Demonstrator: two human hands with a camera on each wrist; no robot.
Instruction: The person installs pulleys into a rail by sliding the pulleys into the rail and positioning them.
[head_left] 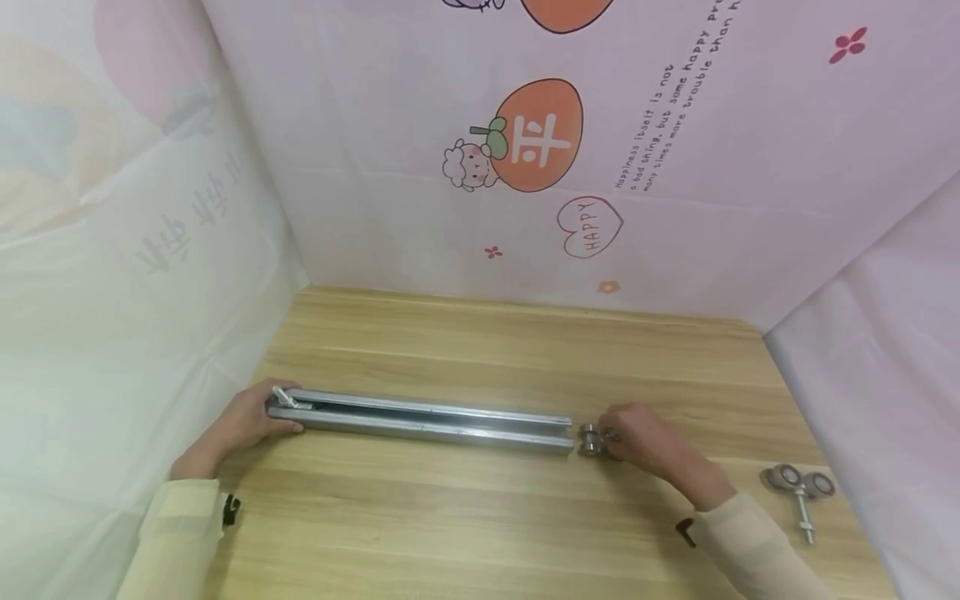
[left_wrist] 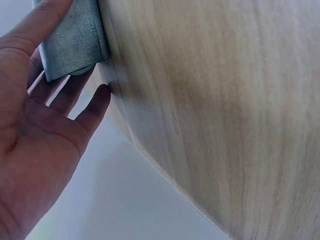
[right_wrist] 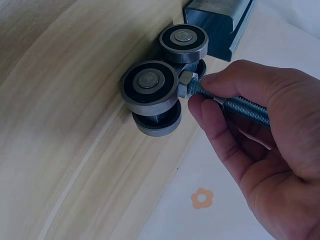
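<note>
A metal channel rail (head_left: 450, 431) lies across the wooden table with its slot facing up. My left hand (head_left: 251, 417) grips its left end, thumb on the near side and fingers behind; a bolt (head_left: 283, 397) sticks up from the slot there. In the left wrist view the hand (left_wrist: 45, 130) holds the rail end (left_wrist: 75, 42). At the rail's right end, my right hand (head_left: 647, 439) pinches the threaded bolt (right_wrist: 245, 110) of a four-wheel roller (right_wrist: 150, 87). The wheels stand just outside the rail's open end (right_wrist: 215, 25), apart from it in the head view.
Another roller with a bolt (head_left: 802, 492) lies on the table (head_left: 450, 533) at the right. Printed white sheets (head_left: 375, 167) hang behind the table and on both sides.
</note>
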